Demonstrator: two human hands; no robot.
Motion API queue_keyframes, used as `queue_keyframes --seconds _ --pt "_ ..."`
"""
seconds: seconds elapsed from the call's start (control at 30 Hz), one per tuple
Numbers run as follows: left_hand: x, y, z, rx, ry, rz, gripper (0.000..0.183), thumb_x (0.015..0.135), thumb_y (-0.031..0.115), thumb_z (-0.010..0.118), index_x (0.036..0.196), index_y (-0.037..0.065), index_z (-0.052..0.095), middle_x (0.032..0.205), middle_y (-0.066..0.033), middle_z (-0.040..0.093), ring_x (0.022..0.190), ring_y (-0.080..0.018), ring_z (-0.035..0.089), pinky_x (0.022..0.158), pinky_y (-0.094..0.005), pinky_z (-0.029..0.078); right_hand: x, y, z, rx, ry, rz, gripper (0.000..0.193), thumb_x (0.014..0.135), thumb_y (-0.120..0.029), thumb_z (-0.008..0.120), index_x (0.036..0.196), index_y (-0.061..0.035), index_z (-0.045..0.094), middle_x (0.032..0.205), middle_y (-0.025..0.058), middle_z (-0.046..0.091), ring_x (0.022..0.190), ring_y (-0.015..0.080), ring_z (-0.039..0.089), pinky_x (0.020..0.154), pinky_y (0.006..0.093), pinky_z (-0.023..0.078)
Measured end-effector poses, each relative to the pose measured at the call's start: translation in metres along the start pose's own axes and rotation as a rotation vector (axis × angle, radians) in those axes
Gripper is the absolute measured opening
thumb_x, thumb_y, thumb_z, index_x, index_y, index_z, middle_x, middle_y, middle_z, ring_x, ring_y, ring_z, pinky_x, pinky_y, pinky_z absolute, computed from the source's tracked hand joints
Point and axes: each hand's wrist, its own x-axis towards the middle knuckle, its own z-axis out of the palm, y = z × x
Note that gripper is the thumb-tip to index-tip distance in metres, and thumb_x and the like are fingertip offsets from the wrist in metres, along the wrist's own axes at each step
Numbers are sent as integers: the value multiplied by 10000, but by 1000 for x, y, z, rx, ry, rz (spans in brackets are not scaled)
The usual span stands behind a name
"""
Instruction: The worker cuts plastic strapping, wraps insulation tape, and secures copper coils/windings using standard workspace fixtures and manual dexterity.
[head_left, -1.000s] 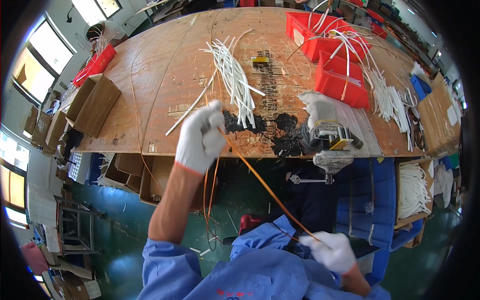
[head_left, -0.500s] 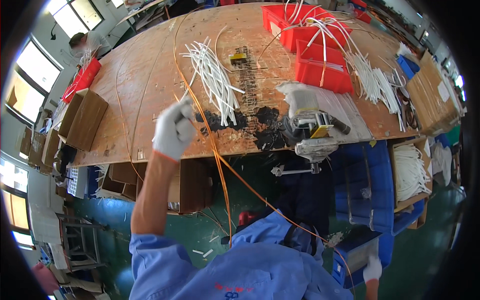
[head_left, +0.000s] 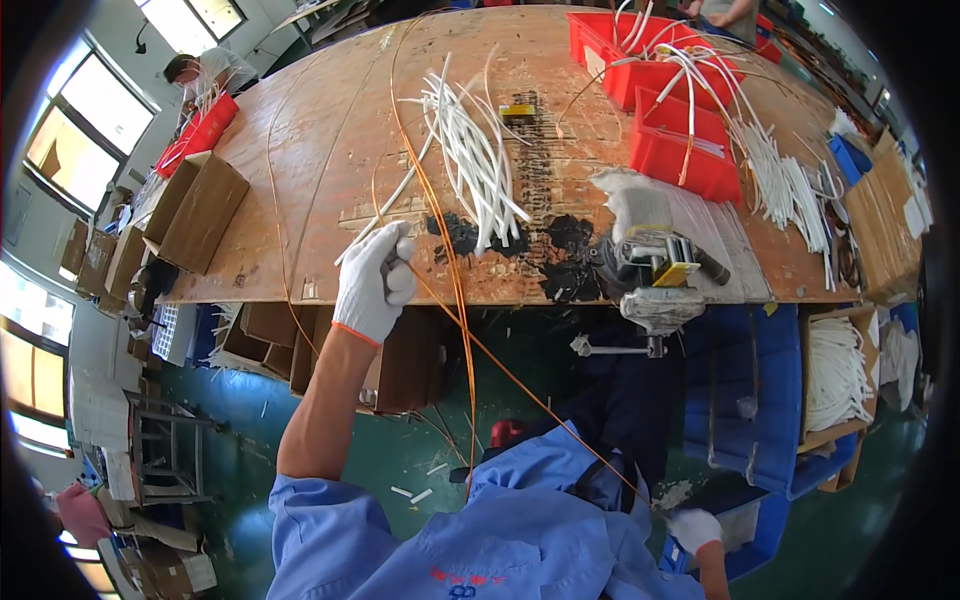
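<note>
Vise (head_left: 660,305) at near edge of workbench (head_left: 335,150), 2 red bins (head_left: 672,158) beyond, white tubes (head_left: 468,165) leftward, left hand (head_left: 375,285) closed around copper wire (head_left: 463,322), right hand (head_left: 695,530) blurred, grip unclear, green floor (head_left: 240,460) below

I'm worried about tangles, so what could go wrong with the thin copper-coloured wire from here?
The thin copper-coloured wire leading from the white-gloved left hand crosses copper-coloured strands hanging past the brown wooden bench; they could tangle. The white-gloved right hand appears close to an open blue plastic bin, whose rim might snag the wire.
</note>
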Motion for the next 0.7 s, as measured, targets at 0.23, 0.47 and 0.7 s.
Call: queue_keyframes --seconds 0.23,0.47,0.7 --pt "-64 -65 79 18 -165 -8 282 1202 310 541 1228 46 637 944 -41 668 582 -135 568 506 -298 455 57 -109 -183 594 646 256 465 1057 -250 683 1442 11 672 1428 244 696 1280 449 673 1120 514 531" --pt "-89 -66 92 29 -150 -153 301 1196 327 539 1210 47 648 924 -38 656 564 -128 539 504 -294 454 86 -210 -237 1343 567 -121 268 1104 -204 740 1204 36 806 839 52 755 712 82 651 657 280 539" --pt "-110 -92 82 391 -491 -134 305 1174 284 612 1194 -6 706 997 -70 747 750 -148 709 648 -279 557 97 -199 -262 1171 411 -134 369 1018 -81 775 1373 5 724 981 145 820 837 179 792 824 313 625"
